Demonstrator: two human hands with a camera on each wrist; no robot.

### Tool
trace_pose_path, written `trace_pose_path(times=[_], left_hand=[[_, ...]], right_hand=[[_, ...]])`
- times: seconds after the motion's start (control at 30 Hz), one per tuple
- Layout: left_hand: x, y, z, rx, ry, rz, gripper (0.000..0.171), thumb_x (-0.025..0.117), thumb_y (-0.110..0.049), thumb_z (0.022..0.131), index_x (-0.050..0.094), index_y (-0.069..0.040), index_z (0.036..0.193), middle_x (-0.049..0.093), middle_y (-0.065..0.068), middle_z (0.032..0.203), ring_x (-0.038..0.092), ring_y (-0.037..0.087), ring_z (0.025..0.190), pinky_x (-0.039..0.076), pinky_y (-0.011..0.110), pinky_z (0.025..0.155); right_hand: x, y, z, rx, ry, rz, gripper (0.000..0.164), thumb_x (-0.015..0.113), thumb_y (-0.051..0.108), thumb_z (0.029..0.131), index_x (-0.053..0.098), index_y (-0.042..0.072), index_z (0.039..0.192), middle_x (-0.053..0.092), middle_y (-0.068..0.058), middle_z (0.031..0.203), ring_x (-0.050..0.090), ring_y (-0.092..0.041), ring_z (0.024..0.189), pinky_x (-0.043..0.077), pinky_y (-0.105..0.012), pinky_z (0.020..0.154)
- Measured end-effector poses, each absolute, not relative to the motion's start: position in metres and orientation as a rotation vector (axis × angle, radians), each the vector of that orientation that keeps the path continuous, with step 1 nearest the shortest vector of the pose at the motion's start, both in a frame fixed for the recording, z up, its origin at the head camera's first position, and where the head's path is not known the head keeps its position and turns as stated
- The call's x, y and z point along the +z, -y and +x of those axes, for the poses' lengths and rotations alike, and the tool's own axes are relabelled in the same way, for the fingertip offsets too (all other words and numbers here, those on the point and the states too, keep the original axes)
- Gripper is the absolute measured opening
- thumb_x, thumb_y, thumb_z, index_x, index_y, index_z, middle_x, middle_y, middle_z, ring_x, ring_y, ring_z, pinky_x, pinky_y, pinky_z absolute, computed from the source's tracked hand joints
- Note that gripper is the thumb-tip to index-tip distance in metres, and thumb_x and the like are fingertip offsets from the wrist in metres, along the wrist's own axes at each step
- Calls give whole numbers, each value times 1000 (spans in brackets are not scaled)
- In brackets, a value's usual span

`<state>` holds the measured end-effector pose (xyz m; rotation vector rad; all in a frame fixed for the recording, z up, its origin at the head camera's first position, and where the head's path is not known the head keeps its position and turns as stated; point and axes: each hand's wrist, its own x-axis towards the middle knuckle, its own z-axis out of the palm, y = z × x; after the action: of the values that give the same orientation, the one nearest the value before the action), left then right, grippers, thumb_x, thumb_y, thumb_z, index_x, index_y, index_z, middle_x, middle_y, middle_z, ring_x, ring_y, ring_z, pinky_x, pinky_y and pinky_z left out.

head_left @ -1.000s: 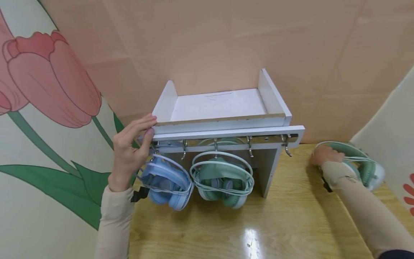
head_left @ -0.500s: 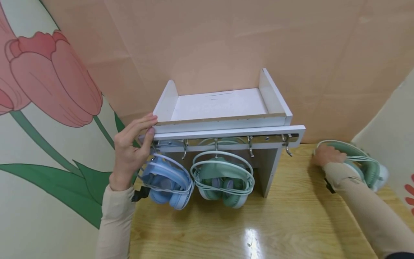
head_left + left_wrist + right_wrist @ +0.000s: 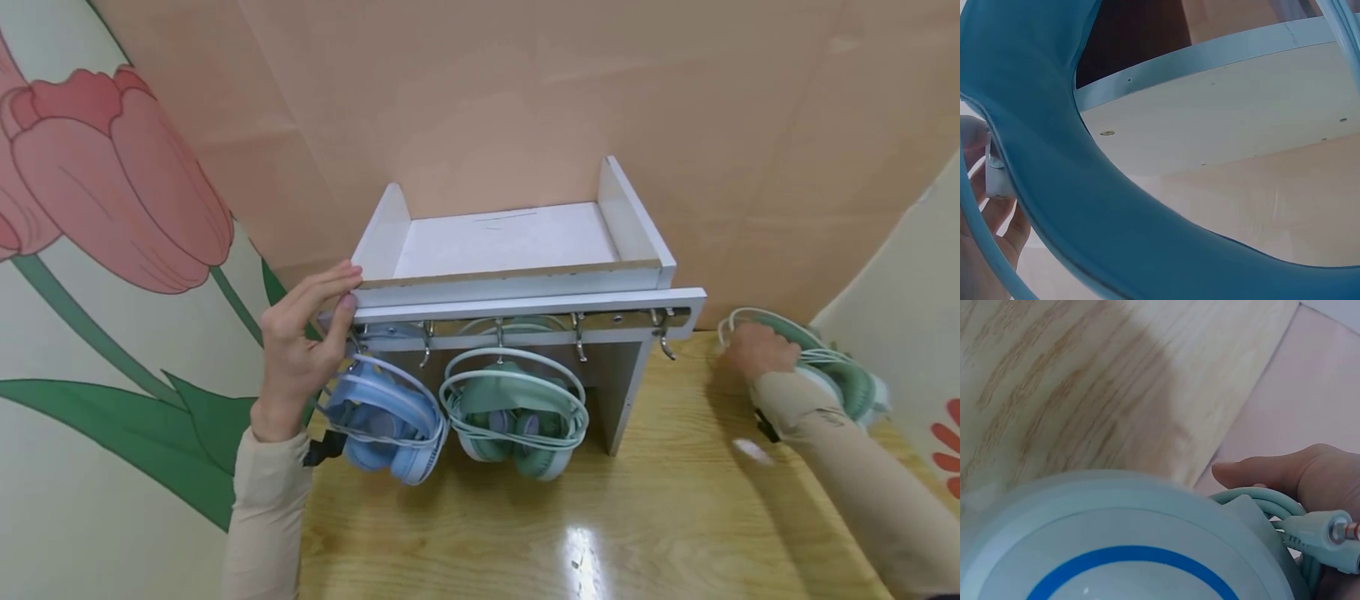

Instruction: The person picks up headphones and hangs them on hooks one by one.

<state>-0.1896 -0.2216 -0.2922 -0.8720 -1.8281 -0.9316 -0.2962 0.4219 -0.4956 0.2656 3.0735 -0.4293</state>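
My left hand point(image 3: 303, 350) grips the left end of a white shelf rack point(image 3: 502, 293), with the thumb at its front. Blue headphones point(image 3: 386, 421) hang from the leftmost hook beneath that hand; their band point(image 3: 1041, 125) fills much of the left wrist view. Green headphones point(image 3: 525, 417) hang on a middle hook, with their cable looped around. Over at the right, my right hand point(image 3: 761, 354) holds a second green pair point(image 3: 858, 387) by the headband and coiled cable. The right wrist view shows its pale earcup point(image 3: 1135, 550) with a blue ring, and the cable plug point(image 3: 1329, 534).
Several metal hooks line the rack's front rail; bare ones include the far right hook point(image 3: 664, 337). The rack stands on a wood-grain table point(image 3: 480, 533) against a tan-covered back wall point(image 3: 487, 100). A side wall point(image 3: 922, 308) rises close by the right headphones.
My right hand and its green headphones have shifted slightly up and left, and a bright patch now shows on the table below them. The left hand and the hanging headphones have stayed in place.
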Motion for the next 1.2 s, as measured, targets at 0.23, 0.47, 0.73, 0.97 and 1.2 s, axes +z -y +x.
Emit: trace_pose_path(times=[0.23,0.47,0.73,0.97,1.2], left_hand=[[-292,221,-189,-936,1823,-866,25,68,8,95,79,4,117,78,20,121,72,40,123,57,36,112],[-293,222,-188,-940,1814,-865,25,68,7,95,79,4,117,78,20,120,72,41,122,57,35,112],[-294,222,-188,-944,1827,-868,26,68,8,94,79,4,117,78,20,121,71,40,124,57,35,113],[-294,221,-188,-946,1827,-866,26,68,9,94,79,4,117,78,20,121,72,40,123,57,35,112],[-293,221,-188,-945,1819,-861,25,68,7,95,79,4,116,78,21,120,72,41,122,57,36,113]], right_hand=[[-489,-420,-292,-446,-3140,259,58,82,37,78,61,-13,99,61,-49,105,60,-70,98,49,-76,72],[-483,-421,-287,-481,-3181,231,56,85,41,78,60,-8,90,65,-42,93,64,-63,85,50,-70,61],[-475,-424,-281,-488,-3187,246,39,71,31,78,54,-3,85,61,-28,75,59,-43,64,46,-54,49],[-468,-423,-273,-479,-3246,195,37,68,28,77,51,-4,87,56,-24,69,55,-38,58,44,-48,43],[-460,-423,-267,-547,-3283,133,33,67,26,81,51,-2,81,55,-21,64,54,-36,53,43,-44,37]])
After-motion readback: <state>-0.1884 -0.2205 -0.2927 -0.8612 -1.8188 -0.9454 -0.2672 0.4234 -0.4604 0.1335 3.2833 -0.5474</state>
